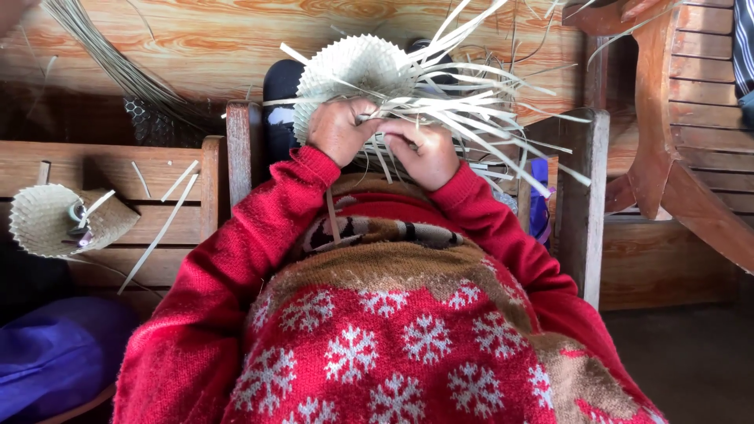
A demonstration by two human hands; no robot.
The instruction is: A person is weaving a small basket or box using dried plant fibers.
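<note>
I hold a partly woven piece of pale flat strips [357, 67], round and scalloped at its far edge, with many loose strip ends [487, 118] fanning out to the right. My left hand [339, 129] grips the woven part from below. My right hand [424, 149] pinches several loose strips just beside it. Both hands are close together above my lap, and my arms are in red sleeves of a red sweater with white snowflakes [377, 345].
A finished woven cone-shaped piece [55, 220] lies on a wooden bench [149, 169] at left, with stray strips beside it. A bundle of thin reeds [110, 63] leans at top left. A wooden chair [675, 141] stands at right. A purple cushion [55, 353] sits at bottom left.
</note>
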